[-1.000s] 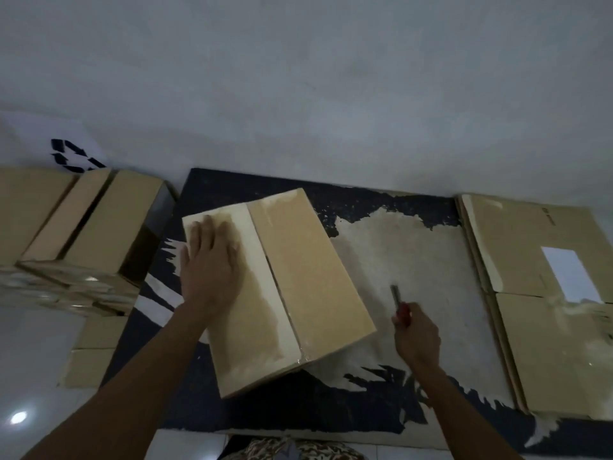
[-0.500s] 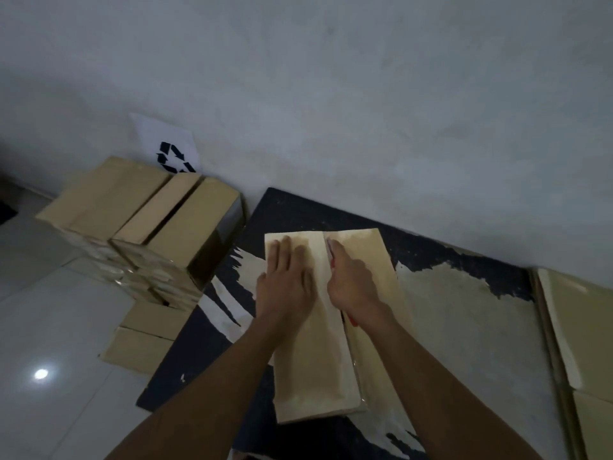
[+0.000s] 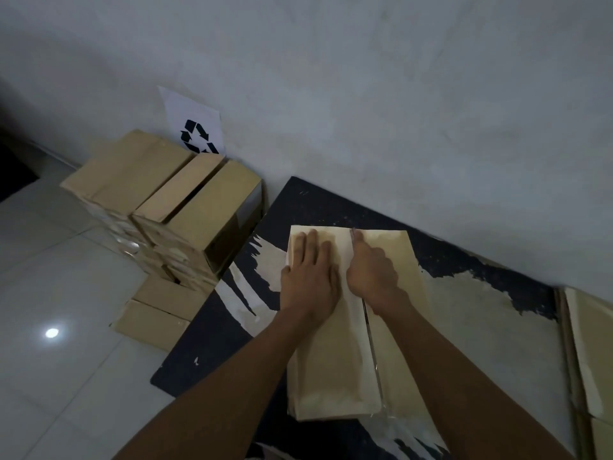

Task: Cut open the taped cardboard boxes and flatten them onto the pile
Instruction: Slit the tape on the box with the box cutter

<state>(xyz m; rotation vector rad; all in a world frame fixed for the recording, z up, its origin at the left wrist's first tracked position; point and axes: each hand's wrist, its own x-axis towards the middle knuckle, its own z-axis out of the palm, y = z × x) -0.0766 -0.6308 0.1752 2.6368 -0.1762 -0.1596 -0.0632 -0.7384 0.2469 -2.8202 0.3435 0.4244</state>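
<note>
The right hand point(image 3: 371, 270), curled round a cutter, has moved from 3 o'clock onto the box point(image 3: 335, 360) seam's far end; left hand point(image 3: 308, 280) stays spread flat. Cutting looks about to begin.

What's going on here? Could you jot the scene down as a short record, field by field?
Activity: a person cutting open a taped cardboard box
Box: taped box lies on a worn dark mat
Left hand: flat on the box, pressing it steady
Right hand: grips a cutter, its tip at the far end of the centre seam
Waiting: stacked boxes by the wall, left
Pile: flattened cardboard at right edge
Sign: recycling symbol sheet on the wall
</note>
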